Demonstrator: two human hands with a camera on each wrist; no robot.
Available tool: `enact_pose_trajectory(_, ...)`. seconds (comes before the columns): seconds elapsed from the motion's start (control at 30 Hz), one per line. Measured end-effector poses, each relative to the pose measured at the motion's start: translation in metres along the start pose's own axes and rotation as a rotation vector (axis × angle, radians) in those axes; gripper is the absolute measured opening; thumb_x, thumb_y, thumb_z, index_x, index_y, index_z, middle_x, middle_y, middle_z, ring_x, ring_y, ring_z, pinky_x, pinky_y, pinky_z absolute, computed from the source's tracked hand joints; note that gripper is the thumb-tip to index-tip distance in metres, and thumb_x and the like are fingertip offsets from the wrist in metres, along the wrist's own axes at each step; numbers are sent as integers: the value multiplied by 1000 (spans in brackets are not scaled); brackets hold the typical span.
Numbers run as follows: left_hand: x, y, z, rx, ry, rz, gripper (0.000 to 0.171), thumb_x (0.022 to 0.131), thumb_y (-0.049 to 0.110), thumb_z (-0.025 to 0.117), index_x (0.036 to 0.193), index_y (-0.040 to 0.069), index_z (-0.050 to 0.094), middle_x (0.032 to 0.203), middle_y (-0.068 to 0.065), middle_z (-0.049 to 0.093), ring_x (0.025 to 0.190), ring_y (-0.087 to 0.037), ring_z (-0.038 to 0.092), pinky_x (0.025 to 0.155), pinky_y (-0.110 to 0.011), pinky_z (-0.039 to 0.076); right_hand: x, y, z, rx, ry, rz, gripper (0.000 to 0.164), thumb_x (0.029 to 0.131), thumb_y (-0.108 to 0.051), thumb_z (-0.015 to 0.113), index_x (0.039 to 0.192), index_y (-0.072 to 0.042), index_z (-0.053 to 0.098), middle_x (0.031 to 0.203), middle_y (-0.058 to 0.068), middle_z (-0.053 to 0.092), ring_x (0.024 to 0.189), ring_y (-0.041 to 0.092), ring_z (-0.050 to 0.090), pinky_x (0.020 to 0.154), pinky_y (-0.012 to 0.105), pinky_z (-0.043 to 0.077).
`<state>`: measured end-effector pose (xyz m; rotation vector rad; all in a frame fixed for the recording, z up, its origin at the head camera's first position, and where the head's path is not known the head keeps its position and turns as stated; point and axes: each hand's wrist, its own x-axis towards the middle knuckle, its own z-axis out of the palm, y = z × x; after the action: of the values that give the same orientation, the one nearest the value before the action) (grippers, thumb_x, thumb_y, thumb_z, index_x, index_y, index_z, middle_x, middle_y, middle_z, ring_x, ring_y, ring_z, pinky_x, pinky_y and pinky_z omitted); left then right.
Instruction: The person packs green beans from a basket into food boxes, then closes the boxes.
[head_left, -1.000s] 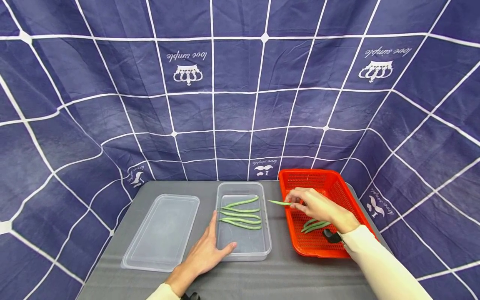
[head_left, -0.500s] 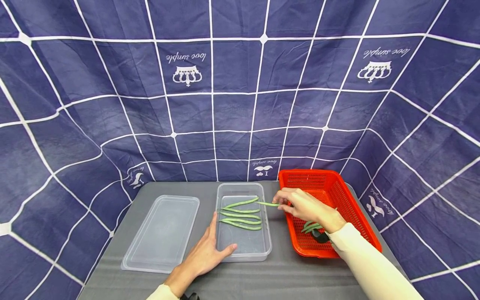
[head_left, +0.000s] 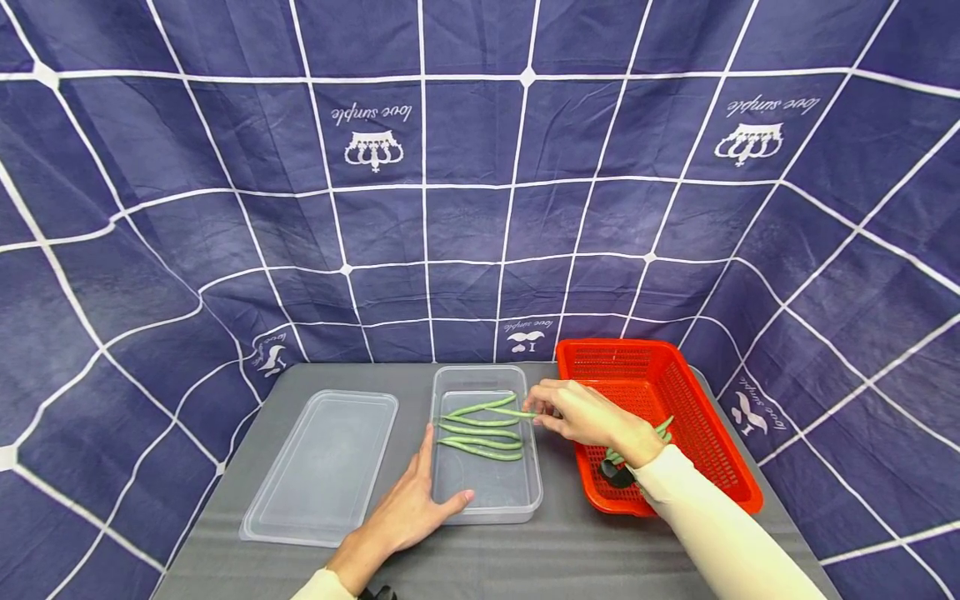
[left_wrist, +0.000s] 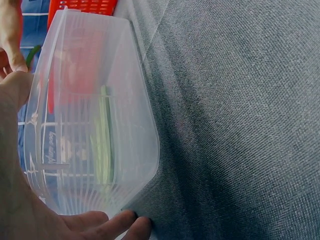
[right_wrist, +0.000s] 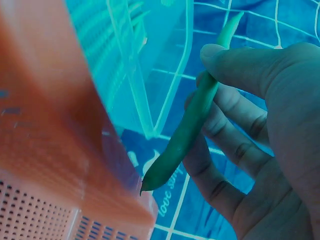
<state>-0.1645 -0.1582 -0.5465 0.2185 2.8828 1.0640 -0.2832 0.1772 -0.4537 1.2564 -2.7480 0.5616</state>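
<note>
At far left, the lid (head_left: 322,467) lies flat on the counter (head_left: 465,571), apart from the box (head_left: 487,485) and out of the way. The left hand (head_left: 408,504) is uncurled, fingers extended along the box's left wall, thumb at its near end; light, steady contact should suffice there, as a hard push could skid a thin-walled box. Inside, the laid beans (head_left: 480,443) run crosswise, roughly side by side. The held bean (right_wrist: 180,142) is pinched between thumb and fingers of the right hand (head_left: 577,412), beside the box's right rim; its free end points in over the laid beans. Recommended, in judgement: lower that end first, clear the rim, align with the row, then release without a drop. At right, the basket (head_left: 712,417) contains loose beans (head_left: 664,427), partly hidden by the right wrist (head_left: 636,442).
</note>
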Motion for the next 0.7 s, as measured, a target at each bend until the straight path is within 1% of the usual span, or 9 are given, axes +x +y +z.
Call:
enact_pose_trajectory(0.17, 1, -3, 2, -6, -5, -3, 137, 96, 73, 85, 189, 15, 3, 171, -31, 56, 146, -55, 68, 114, -70, 59, 7, -8, 5, -16, 0, -4, 21, 104, -15, 89, 122, -23, 83, 108, -9, 79, 94, 3, 76, 84, 29, 64)
enact_pose_trajectory(0.27, 0, -5, 4, -21, 12, 14, 136, 96, 72, 85, 190, 19, 1, 169, -33, 57, 143, -59, 68, 111, -73, 59, 12, -11, 8, -17, -9, -15, 21, 105, -16, 89, 124, -22, 83, 111, -8, 80, 96, 4, 77, 85, 28, 64)
enact_pose_trajectory(0.3, 1, -9, 7, 0, 29, 39, 133, 99, 72, 82, 190, 20, 0, 166, -34, 59, 139, -59, 70, 106, -70, 61, 14, -12, 10, -15, -11, -21, 22, 105, -16, 88, 125, -21, 83, 112, -7, 81, 96, 5, 78, 85, 28, 64)
enact_pose_trajectory(0.4, 1, -10, 7, -13, 44, 57, 133, 99, 69, 83, 190, 20, 0, 163, -36, 59, 135, -61, 71, 103, -72, 61, 19, -16, 13, -7, -17, -32, 24, 105, -15, 88, 128, -20, 83, 114, -6, 82, 98, 8, 79, 84, 28, 64)
enact_pose_trajectory(0.5, 2, -9, 6, -16, 28, 45, 134, 99, 70, 84, 190, 19, 0, 166, -36, 58, 138, -61, 70, 107, -72, 60, 24, -19, 16, -2, -25, -33, 26, 105, -14, 88, 130, -21, 84, 113, -7, 81, 98, 9, 78, 83, 27, 63)
enact_pose_trajectory(0.53, 1, -4, 3, -40, 10, 19, 137, 96, 70, 87, 190, 18, 1, 168, -36, 56, 142, -62, 68, 111, -75, 57, 25, -21, 17, -3, -30, -29, 27, 105, -14, 88, 130, -21, 83, 112, -7, 81, 98, 8, 77, 83, 26, 62)
enact_pose_trajectory(0.7, 1, -1, 1, -11, -21, -17, 137, 96, 72, 86, 189, 16, 2, 171, -33, 55, 145, -57, 68, 114, -72, 58, 31, -26, 22, -9, -57, -25, 28, 105, -14, 87, 132, -22, 84, 117, -6, 82, 92, 3, 75, 78, 26, 60)
